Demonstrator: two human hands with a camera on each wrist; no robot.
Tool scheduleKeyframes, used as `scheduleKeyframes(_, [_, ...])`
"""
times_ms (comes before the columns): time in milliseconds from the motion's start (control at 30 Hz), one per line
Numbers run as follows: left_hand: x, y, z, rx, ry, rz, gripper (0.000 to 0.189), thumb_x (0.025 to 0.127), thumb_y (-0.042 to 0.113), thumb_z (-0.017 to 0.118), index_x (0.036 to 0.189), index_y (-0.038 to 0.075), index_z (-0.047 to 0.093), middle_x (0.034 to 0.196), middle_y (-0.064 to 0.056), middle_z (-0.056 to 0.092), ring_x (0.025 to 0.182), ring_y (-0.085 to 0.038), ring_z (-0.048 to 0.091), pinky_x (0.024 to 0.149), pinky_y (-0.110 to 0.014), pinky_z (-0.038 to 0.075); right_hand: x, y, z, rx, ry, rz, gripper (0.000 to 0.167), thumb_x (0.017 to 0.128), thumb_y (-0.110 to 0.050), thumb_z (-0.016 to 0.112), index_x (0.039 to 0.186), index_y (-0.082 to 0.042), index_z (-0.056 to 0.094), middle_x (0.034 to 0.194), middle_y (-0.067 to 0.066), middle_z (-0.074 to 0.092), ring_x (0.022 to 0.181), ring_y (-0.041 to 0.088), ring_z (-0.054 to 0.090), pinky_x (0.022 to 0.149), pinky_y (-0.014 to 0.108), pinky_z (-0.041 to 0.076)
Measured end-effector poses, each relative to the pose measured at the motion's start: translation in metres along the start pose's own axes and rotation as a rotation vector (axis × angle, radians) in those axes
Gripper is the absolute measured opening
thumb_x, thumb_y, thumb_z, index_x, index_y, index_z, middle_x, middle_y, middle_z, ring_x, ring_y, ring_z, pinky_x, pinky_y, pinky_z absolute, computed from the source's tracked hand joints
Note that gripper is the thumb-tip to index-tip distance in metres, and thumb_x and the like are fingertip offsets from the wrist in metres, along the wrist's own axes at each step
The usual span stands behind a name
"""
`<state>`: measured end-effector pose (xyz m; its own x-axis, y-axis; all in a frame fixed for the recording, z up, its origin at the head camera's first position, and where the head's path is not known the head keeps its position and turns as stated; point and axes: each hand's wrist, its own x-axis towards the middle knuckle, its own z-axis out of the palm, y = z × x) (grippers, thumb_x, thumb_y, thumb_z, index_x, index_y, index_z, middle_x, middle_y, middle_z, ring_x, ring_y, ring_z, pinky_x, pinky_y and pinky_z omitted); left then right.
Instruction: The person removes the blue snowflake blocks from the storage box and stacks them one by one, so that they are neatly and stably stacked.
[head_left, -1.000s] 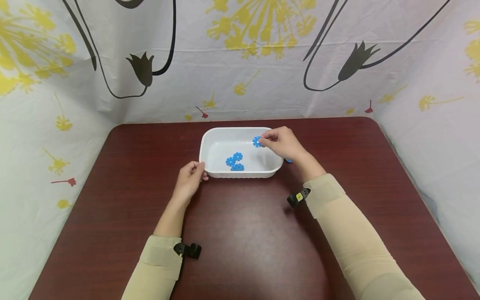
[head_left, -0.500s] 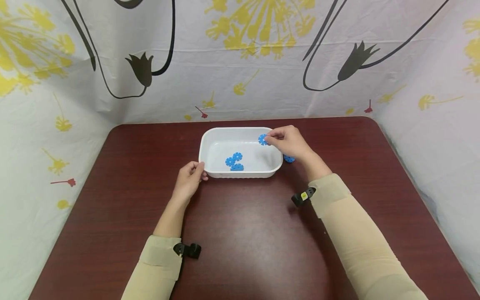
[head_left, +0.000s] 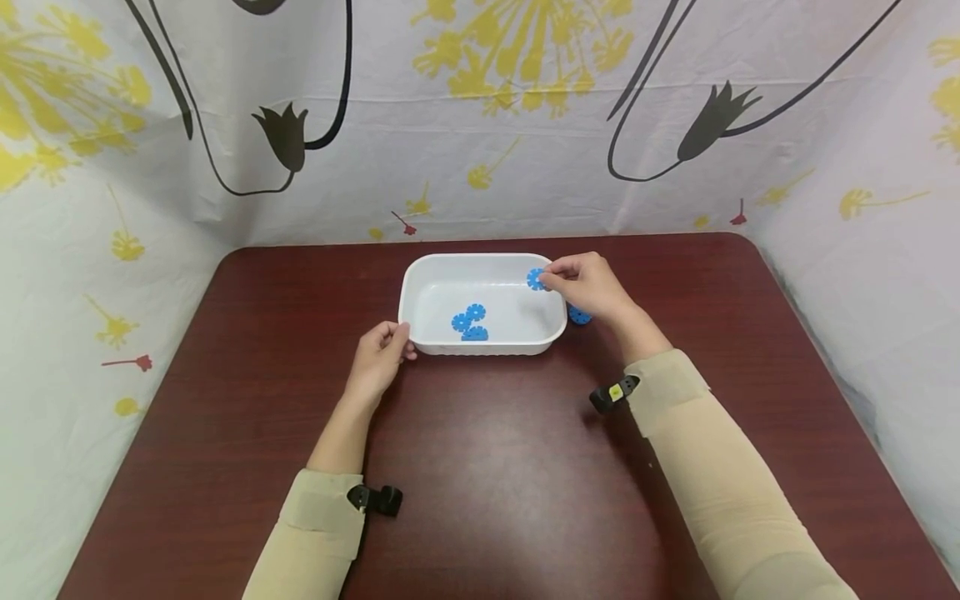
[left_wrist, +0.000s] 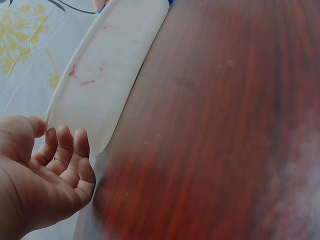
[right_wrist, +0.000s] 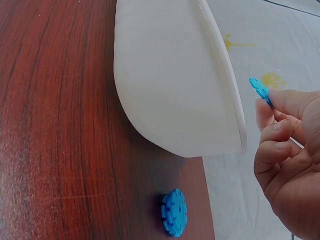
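My left hand [head_left: 378, 357] grips the near-left corner of a white plastic tub [head_left: 483, 350], thumb at the rim and fingers curled against the outer wall in the left wrist view. My right hand [head_left: 588, 287] pinches a blue notched disc [head_left: 536, 279], a snowflake building disc, between thumb and forefinger. That disc is held up at rim height over the tub's right end. Several similar blue discs [head_left: 475, 312] lie inside the tub, left of its middle. Outside the tub's right end, a short stack of blue discs [right_wrist: 174, 212] sits on the table, partly behind the right wrist in the head view.
The tub rests on a dark red wooden table [head_left: 480, 467] near its far edge. A white cloth [head_left: 480, 192] with yellow and grey flower prints hangs behind the table and at both sides. Both sleeves carry black wrist cameras.
My right hand has drawn to the right with the pinched disc, from over the tub towards its right end. More of the stack outside shows now. The left hand has stayed put.
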<state>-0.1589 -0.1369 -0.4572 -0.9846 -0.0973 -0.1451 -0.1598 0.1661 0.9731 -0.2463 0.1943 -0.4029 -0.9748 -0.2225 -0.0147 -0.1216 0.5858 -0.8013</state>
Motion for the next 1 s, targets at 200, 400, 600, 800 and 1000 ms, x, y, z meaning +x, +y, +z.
scheduleKeyframes(200, [0.000,0.001,0.000,-0.002,-0.002,0.001,0.030,0.106,0.022,0.055,0.103,-0.008,0.061,0.078,-0.005,0.061,0.070,-0.014,0.064,0.073,-0.027,0.052,-0.001,0.004,-0.005,0.005,0.004,0.009,0.028,0.099,-0.027,0.068,0.110,-0.002,0.075,0.097,0.013,0.075,0.098,0.035,0.069,0.075,0.032,0.055])
scheduleKeyframes(400, [0.001,0.000,0.000,0.000,-0.006,0.003,0.031,0.106,0.022,0.055,0.104,-0.008,0.061,0.078,-0.005,0.062,0.070,-0.013,0.064,0.072,-0.026,0.052,-0.004,0.009,-0.009,0.000,0.025,0.039,0.028,0.100,-0.027,0.067,0.111,-0.002,0.075,0.099,0.014,0.074,0.092,0.029,0.070,0.069,0.028,0.056])
scheduleKeyframes(600, [0.001,0.000,0.000,0.004,-0.006,-0.001,0.030,0.106,0.023,0.055,0.103,-0.007,0.061,0.078,-0.005,0.062,0.070,-0.013,0.064,0.072,-0.026,0.052,-0.007,0.014,-0.012,0.003,0.038,0.074,0.028,0.100,-0.027,0.067,0.111,-0.003,0.075,0.100,0.014,0.074,0.085,0.023,0.071,0.071,0.029,0.057])
scheduleKeyframes(800, [0.001,0.000,-0.001,0.002,-0.001,-0.002,0.030,0.106,0.022,0.055,0.103,-0.007,0.061,0.078,-0.005,0.062,0.069,-0.013,0.064,0.072,-0.026,0.052,-0.010,0.020,-0.016,-0.007,0.050,0.072,0.028,0.100,-0.028,0.066,0.110,-0.003,0.075,0.100,0.014,0.074,0.088,0.024,0.070,0.071,0.028,0.056])
scheduleKeyframes(1000, [0.001,0.000,-0.001,0.007,0.002,-0.005,0.030,0.106,0.022,0.055,0.103,-0.007,0.062,0.078,-0.005,0.062,0.069,-0.013,0.064,0.072,-0.027,0.052,-0.014,0.025,-0.021,-0.006,0.067,0.076,0.030,0.100,-0.029,0.065,0.111,-0.003,0.075,0.099,0.014,0.073,0.088,0.027,0.066,0.068,0.026,0.052])
